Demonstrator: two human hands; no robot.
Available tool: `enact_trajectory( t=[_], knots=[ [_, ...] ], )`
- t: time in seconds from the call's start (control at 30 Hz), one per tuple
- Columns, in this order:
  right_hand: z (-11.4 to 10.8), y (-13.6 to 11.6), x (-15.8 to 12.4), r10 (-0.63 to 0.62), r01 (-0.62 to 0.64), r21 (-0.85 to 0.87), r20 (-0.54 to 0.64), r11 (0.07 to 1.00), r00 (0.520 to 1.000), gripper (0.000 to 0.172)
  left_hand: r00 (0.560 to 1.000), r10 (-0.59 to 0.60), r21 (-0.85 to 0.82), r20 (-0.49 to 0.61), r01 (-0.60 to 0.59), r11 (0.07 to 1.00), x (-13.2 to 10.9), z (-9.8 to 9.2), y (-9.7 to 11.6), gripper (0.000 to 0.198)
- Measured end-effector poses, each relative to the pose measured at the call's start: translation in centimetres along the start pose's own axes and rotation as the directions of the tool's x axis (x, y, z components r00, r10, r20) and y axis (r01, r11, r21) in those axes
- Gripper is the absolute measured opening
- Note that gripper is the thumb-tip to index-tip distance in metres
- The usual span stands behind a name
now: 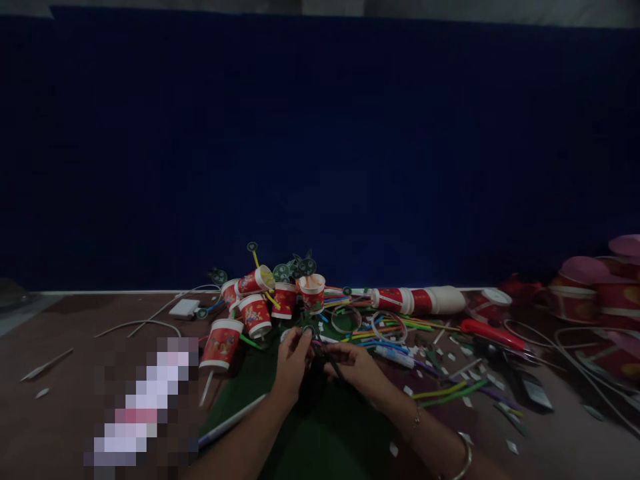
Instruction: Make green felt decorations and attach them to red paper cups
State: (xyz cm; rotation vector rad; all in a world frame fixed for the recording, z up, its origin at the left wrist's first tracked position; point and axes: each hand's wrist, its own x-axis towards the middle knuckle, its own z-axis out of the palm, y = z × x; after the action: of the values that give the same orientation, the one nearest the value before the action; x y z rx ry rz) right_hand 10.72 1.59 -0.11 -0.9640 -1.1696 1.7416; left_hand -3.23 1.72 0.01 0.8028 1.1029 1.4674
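Observation:
Near the middle of the view, my left hand (295, 352) has its fingers pinched together on a small dark piece too dim to make out. Close on its right, my right hand (350, 363) is closed on a thin dark strip (334, 363) that slants down between the hands. Both hands are over a dark green mat (320, 433). Just beyond them stands a red paper cup (313, 297) with orange inside and a round dark cutout above it. More red cups lie at the left, one of them (221, 343) upside down on a white stick.
Stacked cups (420, 301) lie behind coloured sticks (400, 333) at the right. Tape rings (389, 327), a red-handled tool (493, 332), a dark object (534, 390) and white paper scraps are scattered there. A white box (185, 309) with a cable sits left. A blue partition (320, 153) rises behind.

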Motion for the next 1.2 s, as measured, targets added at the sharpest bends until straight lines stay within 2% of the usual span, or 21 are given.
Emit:
enact_trajectory(
  t=[0.13, 0.27, 0.4, 0.53, 0.7, 1.2],
  knots=[
    [0.21, -0.41, -0.55, 0.017, -0.019, 0.030, 0.084, 0.999, 0.996, 0.046, 0.999, 0.034, -0.003, 0.039, -0.034, 0.999, -0.32, 0.06, 0.14, 0.036],
    [0.16, -0.65, -1.00, 0.037, -0.048, 0.058, 0.166, 0.997, 0.985, 0.045, 0.997, -0.016, 0.003, 0.073, 0.015, 1.000, -0.50, 0.11, 0.21, 0.037],
    [-0.02, -0.54, -0.85, 0.021, -0.023, 0.010, 0.142, 1.000, 0.990, 0.044, 0.995, -0.033, -0.044, 0.092, 0.037, 0.998, -0.35, -0.17, -0.02, 0.039],
    [-0.15, -0.45, -0.61, -0.016, 0.026, -0.063, 0.161, 0.998, 0.987, 0.041, 0.986, -0.048, -0.009, 0.162, 0.050, 0.999, -0.29, -0.39, -0.07, 0.034],
    [-0.06, -0.41, -0.71, -0.040, 0.052, -0.071, 0.157, 0.996, 0.987, 0.043, 0.987, -0.056, -0.018, 0.152, 0.059, 0.998, -0.62, -0.11, 0.44, 0.035],
    [0.14, -0.25, -0.95, -0.062, 0.081, -0.172, 0.116, 0.982, 0.991, 0.046, 0.976, -0.048, 0.058, 0.214, 0.036, 0.998, -0.45, -0.41, 0.63, 0.037]
  ],
)
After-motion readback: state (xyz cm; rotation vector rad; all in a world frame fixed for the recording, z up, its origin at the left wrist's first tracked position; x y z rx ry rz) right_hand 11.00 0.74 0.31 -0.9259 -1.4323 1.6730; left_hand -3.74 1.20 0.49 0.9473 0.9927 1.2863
